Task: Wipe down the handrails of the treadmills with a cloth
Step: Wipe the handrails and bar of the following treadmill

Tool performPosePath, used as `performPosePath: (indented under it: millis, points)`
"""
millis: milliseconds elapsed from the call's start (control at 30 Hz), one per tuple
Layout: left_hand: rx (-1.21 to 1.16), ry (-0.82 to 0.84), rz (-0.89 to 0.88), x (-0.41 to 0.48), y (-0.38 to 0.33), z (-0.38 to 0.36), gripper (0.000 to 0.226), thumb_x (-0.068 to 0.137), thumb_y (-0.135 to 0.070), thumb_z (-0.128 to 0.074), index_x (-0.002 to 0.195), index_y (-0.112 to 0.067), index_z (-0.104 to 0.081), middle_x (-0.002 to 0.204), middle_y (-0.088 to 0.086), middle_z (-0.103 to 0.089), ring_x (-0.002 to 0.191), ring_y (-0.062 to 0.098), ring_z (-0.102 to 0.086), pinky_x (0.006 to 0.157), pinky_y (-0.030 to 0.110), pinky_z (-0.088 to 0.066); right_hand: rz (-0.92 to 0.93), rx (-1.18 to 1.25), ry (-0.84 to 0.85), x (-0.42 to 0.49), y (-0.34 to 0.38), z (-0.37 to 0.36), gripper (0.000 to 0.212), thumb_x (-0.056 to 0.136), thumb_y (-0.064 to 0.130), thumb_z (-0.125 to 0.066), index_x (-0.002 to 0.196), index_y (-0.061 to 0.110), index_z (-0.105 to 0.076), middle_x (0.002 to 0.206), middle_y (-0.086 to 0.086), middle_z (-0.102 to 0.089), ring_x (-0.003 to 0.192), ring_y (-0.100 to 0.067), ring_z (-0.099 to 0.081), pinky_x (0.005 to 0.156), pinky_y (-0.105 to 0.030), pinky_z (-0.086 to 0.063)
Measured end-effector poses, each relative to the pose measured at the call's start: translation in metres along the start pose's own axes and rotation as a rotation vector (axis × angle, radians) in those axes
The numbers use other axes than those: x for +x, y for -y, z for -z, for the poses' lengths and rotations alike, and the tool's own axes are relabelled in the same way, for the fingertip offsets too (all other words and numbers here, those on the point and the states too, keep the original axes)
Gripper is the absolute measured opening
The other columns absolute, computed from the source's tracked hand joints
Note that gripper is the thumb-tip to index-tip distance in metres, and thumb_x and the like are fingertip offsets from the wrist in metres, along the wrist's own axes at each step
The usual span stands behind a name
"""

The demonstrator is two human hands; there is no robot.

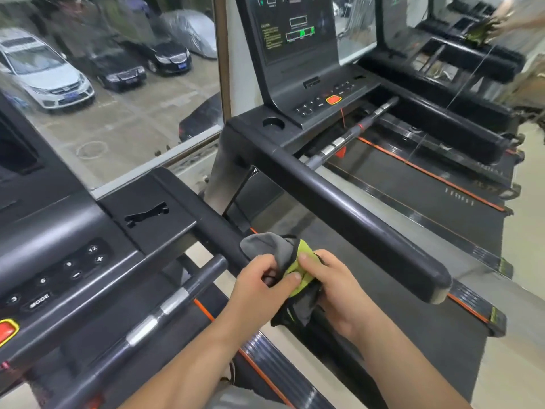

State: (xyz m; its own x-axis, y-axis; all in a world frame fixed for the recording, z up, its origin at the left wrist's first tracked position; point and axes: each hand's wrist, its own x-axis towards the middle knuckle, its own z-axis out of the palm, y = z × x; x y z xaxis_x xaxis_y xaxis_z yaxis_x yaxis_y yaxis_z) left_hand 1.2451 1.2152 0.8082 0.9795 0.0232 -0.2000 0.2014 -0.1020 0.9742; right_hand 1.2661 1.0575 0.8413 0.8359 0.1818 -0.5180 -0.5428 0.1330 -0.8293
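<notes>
Both hands hold a bunched grey and yellow-green cloth (277, 249): the left hand (259, 286) pinches it between thumb and fingers, and the right hand (336, 293) is curled round its right side. The cloth sits draped over the right-hand handrail (219, 231) of the near-left treadmill. Further right, apart from it, the neighbouring treadmill's handrail (339, 208) runs parallel, with its console (295, 39) at the far end.
</notes>
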Motion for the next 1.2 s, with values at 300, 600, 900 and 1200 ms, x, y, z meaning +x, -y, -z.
performPosePath:
  millis: [300, 600, 900, 1200]
  points:
    - [-0.152, -0.021, 0.046, -0.001, -0.006, 0.006, 0.036, 0.088, -0.045, -0.072, 0.100, -0.013, -0.064, 0.098, 0.027, -0.067, 0.087, 0.027, -0.064, 0.090, 0.062, -0.052, 0.127, 0.155, -0.154, -0.006, -0.005, 0.002, 0.015, 0.096, 0.021, -0.066, 0.101, 0.007, -0.063, 0.093, -0.013, -0.070, 0.081, -0.023, -0.069, 0.071, -0.038, -0.059]
    - [-0.009, -0.026, 0.365, 0.008, 0.036, 0.015, 0.034, 0.104, -0.045, -0.046, 0.106, -0.026, -0.074, 0.099, -0.007, -0.076, 0.089, 0.015, -0.068, 0.085, 0.037, -0.054, 0.157, 0.434, -0.339, -0.015, 0.022, 0.028, 0.032, 0.109, 0.024, -0.047, 0.126, 0.000, -0.059, 0.121, -0.022, -0.072, 0.112, -0.037, -0.070, 0.100, -0.056, -0.053]
    - [0.198, 0.168, 0.450, 0.002, 0.024, -0.010, 0.024, 0.093, -0.030, -0.061, 0.073, -0.018, -0.060, 0.070, 0.005, -0.062, 0.068, 0.019, -0.060, 0.069, 0.033, -0.051, 0.346, -0.064, -0.142, -0.037, 0.048, 0.002, 0.016, 0.096, 0.032, -0.066, 0.095, 0.016, -0.063, 0.086, -0.010, -0.061, 0.078, -0.023, -0.058, 0.068, -0.037, -0.051]
    - [0.219, -0.099, 0.467, -0.019, 0.066, 0.060, 0.012, 0.074, -0.026, -0.054, 0.065, -0.023, -0.060, 0.062, -0.009, -0.058, 0.065, 0.015, -0.055, 0.064, 0.033, -0.045, 0.701, -1.700, 0.316, 0.044, -0.067, 0.006, 0.060, 0.082, 0.031, -0.069, 0.140, 0.031, -0.056, 0.161, 0.002, -0.040, 0.146, -0.028, -0.040, 0.114, -0.046, -0.041]
